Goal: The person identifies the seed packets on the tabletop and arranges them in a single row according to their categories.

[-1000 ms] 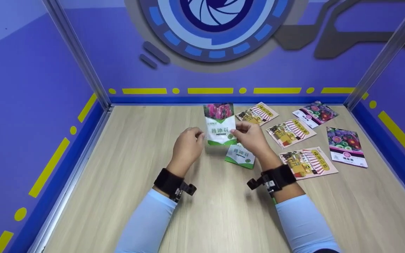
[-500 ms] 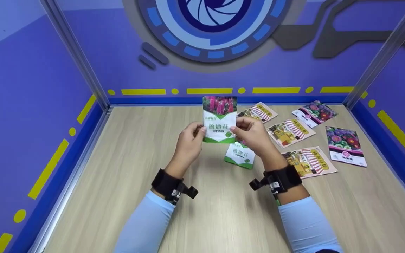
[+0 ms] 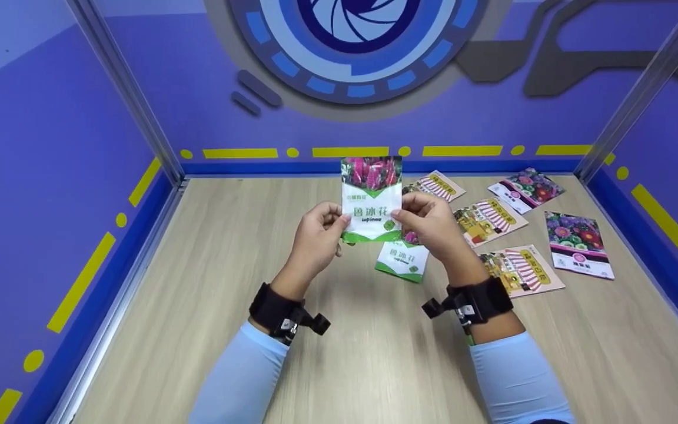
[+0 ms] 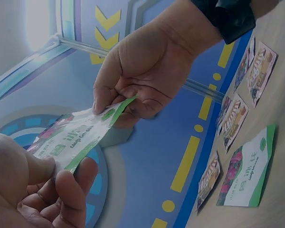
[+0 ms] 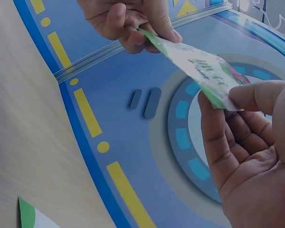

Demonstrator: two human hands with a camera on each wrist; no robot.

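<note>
Two hands hold one green-and-white seed packet (image 3: 371, 199) upright above the wooden tabletop (image 3: 215, 277), its printed face toward the person. It looks thin, light and floppy, a glossy film pouch that probably bends easily and may slip, so its side edges seem the sensible place to pinch. The left hand (image 3: 315, 238) pinches the packet's left edge between thumb and curled fingers; the right hand (image 3: 430, 227) pinches the right edge the same way, which the wrist views confirm. Directly beneath lies a second green-and-white packet (image 3: 402, 260) flat on the wood. Farther right, several other packets lie well apart: striped yellow ones (image 3: 518, 271) and dark flower ones (image 3: 579, 245), near the blue wall (image 3: 657, 235).
</note>
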